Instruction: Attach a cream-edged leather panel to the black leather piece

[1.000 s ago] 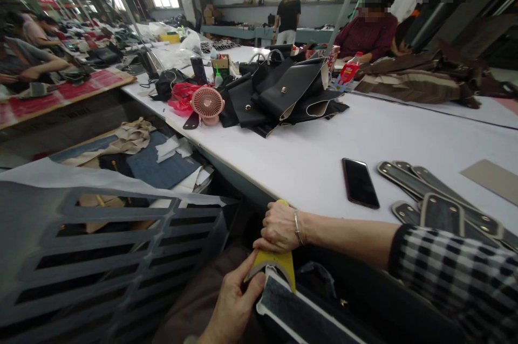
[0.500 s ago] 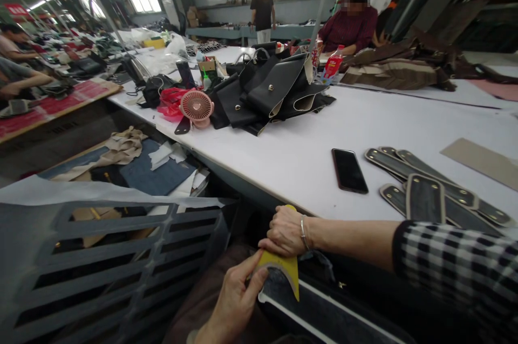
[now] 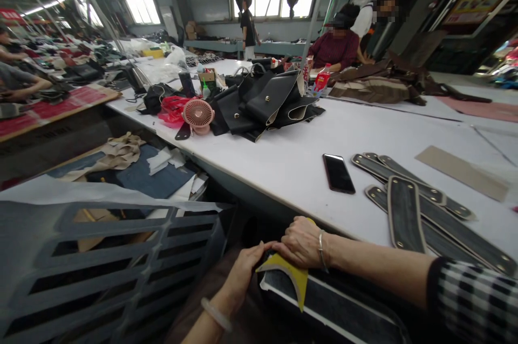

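Observation:
My right hand (image 3: 300, 241) is closed on a yellow sheet piece (image 3: 300, 280) with a concave curved edge and pointed corners. This piece lies across the end of a dark strip with white edges (image 3: 335, 306), low in front of me. My left hand (image 3: 242, 271) is beside the strip's near end, its fingers drawn together and reaching to the yellow piece's far side, close to my right fingers. What its fingertips grip is hidden. Several dark straps with pale borders and metal studs (image 3: 404, 214) lie on the white table (image 3: 259, 171), right of a phone (image 3: 339, 173).
A grey slotted plastic crate (image 3: 162, 258) stands at my left, with scraps (image 3: 162, 171) behind it. On the table are a pink fan (image 3: 198, 116), black leather pieces (image 3: 271, 98), a red-labelled bottle (image 3: 322, 78) and a beige sheet (image 3: 461, 170). People (image 3: 335, 45) are across the table.
Both hands and the yellow piece appear slightly lower and to the right, as the view has shifted. My left thumb, previously on top of the strip's end, has come off it.

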A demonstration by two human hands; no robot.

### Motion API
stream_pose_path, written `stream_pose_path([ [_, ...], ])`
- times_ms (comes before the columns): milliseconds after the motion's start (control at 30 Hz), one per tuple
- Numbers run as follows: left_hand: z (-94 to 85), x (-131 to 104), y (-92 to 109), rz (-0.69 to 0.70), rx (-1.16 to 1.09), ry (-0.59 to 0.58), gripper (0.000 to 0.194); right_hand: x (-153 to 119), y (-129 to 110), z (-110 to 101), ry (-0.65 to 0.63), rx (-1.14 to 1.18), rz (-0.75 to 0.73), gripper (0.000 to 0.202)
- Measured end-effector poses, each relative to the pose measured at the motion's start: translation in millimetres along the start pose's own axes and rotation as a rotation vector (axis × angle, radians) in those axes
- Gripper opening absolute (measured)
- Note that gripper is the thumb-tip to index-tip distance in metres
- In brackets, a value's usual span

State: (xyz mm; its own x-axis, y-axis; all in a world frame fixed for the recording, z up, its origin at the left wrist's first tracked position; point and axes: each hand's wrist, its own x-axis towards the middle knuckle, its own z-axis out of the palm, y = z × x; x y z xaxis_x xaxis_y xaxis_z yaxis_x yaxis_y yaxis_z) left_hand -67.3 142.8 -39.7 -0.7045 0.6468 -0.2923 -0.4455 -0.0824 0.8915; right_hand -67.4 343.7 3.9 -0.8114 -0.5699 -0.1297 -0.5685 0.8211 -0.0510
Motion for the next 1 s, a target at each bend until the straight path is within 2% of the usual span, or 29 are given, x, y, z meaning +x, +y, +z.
stream_pose_path([
  [167, -0.4, 3.9, 0.0, -0.036, -0.014, 0.006, 0.042, -23.6, 3.5, -1.5, 0.011, 0.020, 0.122, 0.063],
  [400, 0.3, 6.5, 2.4, -0.111, 0.072, 0.030, 0.043, -88.8, 26.5, -8.3, 0.098, 0.305, 0.644, 0.076],
  [567, 2.9, 7.5, 5.7, -0.102, 0.140, 0.036, 0.042, -124.8, 31.9, -5.8, 0.146, 0.471, 0.824, 0.075],
  [667, 4.9, 9.2, 11.6, -0.081, 0.183, 0.047, 0.039, -136.1, 29.1, -14.4, 0.220, 0.569, 0.905, 0.070],
  [733, 6.4, 9.8, 13.7, -0.076, 0.202, 0.040, 0.038, -142.0, 23.8, -25.6, 0.263, 0.737, 0.938, 0.065],
  [833, 9.1, 4.7, 7.6, -0.082, 0.132, 0.051, 0.043, -151.1, 5.2, -41.5, 0.254, 1.149, 0.988, 0.059],
  [867, 9.8, 0.8, 1.8, -0.094, 0.050, 0.094, 0.045, -153.7, -4.8, -44.1, 0.242, 1.297, 1.002, 0.058],
  [933, 9.9, -9.3, -15.7, -0.164, -0.165, 0.261, 0.049, -156.3, -30.7, -43.5, 0.249, 1.558, 1.012, 0.055],
  [1000, 8.7, -19.8, -38.7, -0.320, -0.370, 0.426, 0.048, -153.0, -62.8, -35.6, 0.274, 1.769, 0.963, 0.053],
])
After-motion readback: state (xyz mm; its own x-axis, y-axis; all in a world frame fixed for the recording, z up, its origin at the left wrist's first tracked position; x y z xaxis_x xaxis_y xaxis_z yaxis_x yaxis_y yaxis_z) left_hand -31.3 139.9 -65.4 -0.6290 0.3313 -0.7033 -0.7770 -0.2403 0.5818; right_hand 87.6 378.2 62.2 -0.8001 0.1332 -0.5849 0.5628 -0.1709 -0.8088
